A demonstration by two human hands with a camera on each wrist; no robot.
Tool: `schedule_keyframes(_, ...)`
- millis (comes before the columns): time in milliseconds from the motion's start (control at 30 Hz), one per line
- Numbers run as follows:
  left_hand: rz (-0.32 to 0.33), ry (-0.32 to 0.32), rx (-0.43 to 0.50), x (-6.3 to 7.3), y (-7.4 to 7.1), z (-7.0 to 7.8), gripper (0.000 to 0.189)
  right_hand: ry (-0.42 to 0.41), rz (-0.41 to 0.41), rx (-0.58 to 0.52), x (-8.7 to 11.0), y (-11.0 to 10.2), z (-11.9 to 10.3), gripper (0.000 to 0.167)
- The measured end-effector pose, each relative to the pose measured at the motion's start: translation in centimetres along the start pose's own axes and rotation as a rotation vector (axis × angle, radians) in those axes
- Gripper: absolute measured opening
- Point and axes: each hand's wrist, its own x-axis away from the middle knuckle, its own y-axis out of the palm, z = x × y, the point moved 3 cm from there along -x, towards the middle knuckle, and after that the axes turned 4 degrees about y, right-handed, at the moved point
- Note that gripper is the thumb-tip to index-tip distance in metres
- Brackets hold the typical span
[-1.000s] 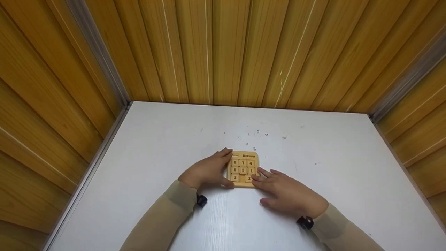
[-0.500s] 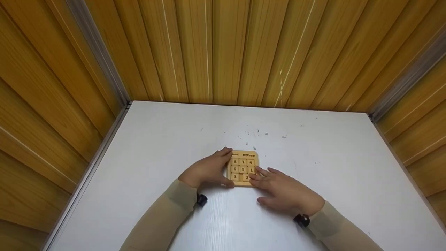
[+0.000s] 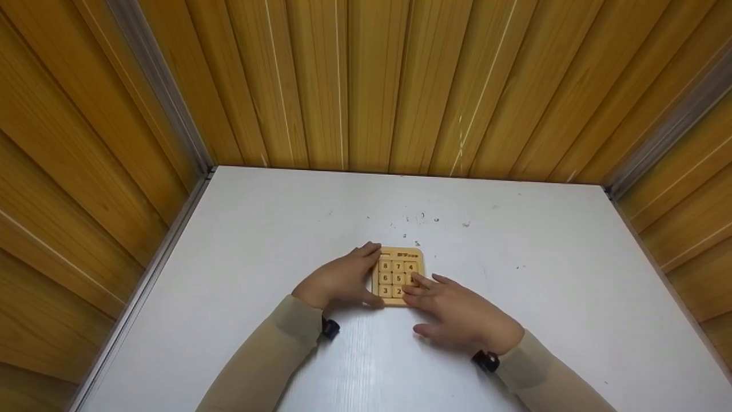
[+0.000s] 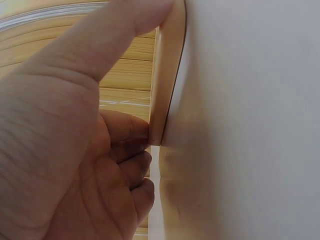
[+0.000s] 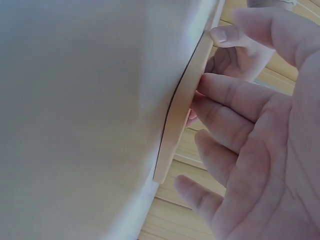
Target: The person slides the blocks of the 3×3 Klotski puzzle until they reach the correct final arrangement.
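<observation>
A yellow sliding number puzzle lies flat on the white table. My left hand holds its left side, thumb at the near corner and fingers at the far corner. In the left wrist view, the thumb and fingers frame the puzzle's side edge. My right hand reaches over from the right with fingers extended, fingertips on the tiles at the lower right. The 2 tile sits in the middle of the bottom row, beside the 3 tile. Those fingers cover the 1 tile and the bottom right slot.
The white table has small dark scuffs beyond the puzzle. Yellow wood-look panels stand behind the table and along both sides, with grey metal posts at the corners. A black band with a camera is on the right wrist.
The 2 tile has slid left, from the bottom right slot to the bottom middle. My right hand has moved left with it, while the left hand has kept its place.
</observation>
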Motion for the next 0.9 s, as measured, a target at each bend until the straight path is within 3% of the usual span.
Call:
schedule_keyframes(500,0.0,-0.004,-0.001,0.0,0.2,0.0,0.125,0.027,0.031,-0.056,-0.2,-0.2,1.2,0.056)
schedule_keyframes(700,0.003,-0.008,0.008,-0.2,0.2,-0.1,0.126,0.104,0.087,-0.01,-0.2,-0.6,2.3,0.059)
schedule_keyframes(900,-0.002,-0.013,0.016,0.0,0.0,0.1,0.126,0.113,0.057,-0.01,-0.2,-0.3,2.7,0.056)
